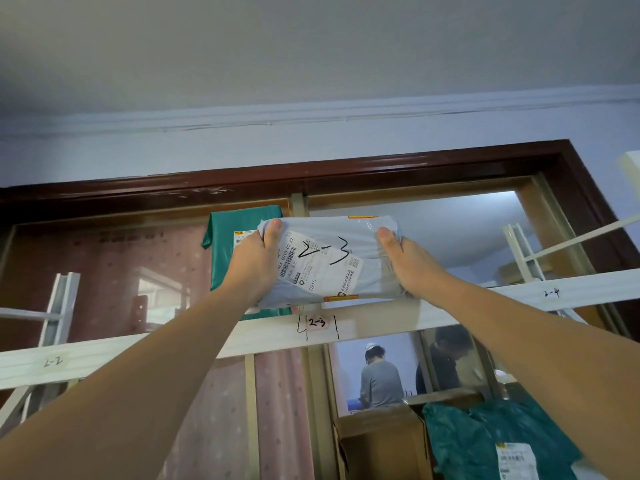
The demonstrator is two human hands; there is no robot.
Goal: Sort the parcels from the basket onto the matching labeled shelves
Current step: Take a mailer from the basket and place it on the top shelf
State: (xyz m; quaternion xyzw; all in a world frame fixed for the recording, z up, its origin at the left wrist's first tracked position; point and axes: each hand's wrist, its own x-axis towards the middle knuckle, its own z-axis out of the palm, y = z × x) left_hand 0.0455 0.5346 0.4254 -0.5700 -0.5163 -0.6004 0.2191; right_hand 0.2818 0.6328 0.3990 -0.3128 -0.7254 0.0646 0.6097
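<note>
Overhead, both hands gripping grey parcel, shelf beneath

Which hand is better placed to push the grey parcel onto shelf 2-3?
Probably the left hand: it cups the grey parcel from below; the right hand only steadies its side.

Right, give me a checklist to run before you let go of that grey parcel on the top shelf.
1. Marking: grey parcel reads 2-3; shelf label below it reads 2-3. Ok.
2. Grip: left hand and right hand hold its two ends. Ok.
3. Bottom edge resting on the shelf rail: cannot tell.
4. Room behind: green parcel stands close behind. Cannot tell.
5. Within the 2-3 marks, clear of 2-4 label: ok.
</note>
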